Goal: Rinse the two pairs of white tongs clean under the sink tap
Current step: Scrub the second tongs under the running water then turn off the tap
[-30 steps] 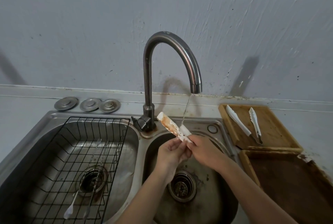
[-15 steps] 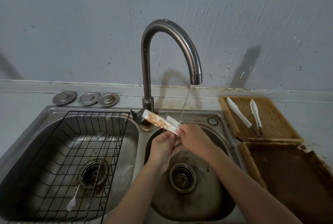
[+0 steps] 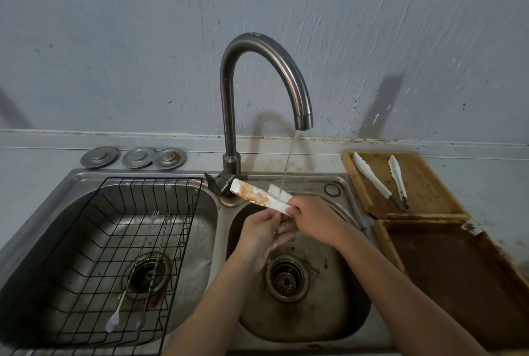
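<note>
Right hand [image 3: 312,216] grips stained tongs [image 3: 259,197] under the tap [image 3: 303,119] stream. Left hand [image 3: 262,229] pinches their near end; fingers curled. Second pair [image 3: 380,181] lies on the wooden tray [image 3: 423,183].

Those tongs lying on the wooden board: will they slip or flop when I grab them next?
The tongs on the wooden board look like thin, stiff plastic arms, splayed open, so probably light and springy rather than floppy. They lie flat, unlikely to roll. Wet hands, like the right hand under the tap, may slip on them.
</note>
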### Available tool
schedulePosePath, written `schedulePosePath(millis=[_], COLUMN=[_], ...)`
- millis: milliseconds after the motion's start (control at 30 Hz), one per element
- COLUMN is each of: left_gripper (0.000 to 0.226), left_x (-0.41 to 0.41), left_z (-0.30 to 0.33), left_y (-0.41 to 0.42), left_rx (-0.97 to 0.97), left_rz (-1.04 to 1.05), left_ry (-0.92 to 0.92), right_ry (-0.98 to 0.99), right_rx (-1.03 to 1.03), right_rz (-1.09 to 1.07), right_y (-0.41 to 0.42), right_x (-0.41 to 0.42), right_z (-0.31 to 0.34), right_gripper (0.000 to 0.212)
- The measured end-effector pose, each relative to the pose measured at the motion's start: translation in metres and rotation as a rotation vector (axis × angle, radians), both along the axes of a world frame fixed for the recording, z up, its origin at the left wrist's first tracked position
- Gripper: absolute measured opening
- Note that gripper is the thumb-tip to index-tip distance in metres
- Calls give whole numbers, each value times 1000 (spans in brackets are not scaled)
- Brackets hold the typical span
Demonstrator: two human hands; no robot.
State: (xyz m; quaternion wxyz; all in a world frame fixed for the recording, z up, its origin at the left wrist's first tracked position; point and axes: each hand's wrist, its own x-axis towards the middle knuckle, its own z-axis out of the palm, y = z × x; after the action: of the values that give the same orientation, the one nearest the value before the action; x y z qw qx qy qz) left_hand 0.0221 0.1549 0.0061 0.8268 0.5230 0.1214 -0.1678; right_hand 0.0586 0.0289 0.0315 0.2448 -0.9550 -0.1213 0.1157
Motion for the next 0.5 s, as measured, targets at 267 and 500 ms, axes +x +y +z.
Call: schedulePosePath(millis=[267,500], left_gripper=[17,34], left_x=[4,10], left_z=[1,-5], left_y=[-4,-5], left_rx=[-19,-27], left_rz=[-3,80], left_ry=[-3,122], right_ry=[21,-36], right_rx=[80,-67], right_rz=[-100,-119], right_y=[-7,-13], right_x=[-4,-10], right_z=[2,5], right_gripper=[28,45])
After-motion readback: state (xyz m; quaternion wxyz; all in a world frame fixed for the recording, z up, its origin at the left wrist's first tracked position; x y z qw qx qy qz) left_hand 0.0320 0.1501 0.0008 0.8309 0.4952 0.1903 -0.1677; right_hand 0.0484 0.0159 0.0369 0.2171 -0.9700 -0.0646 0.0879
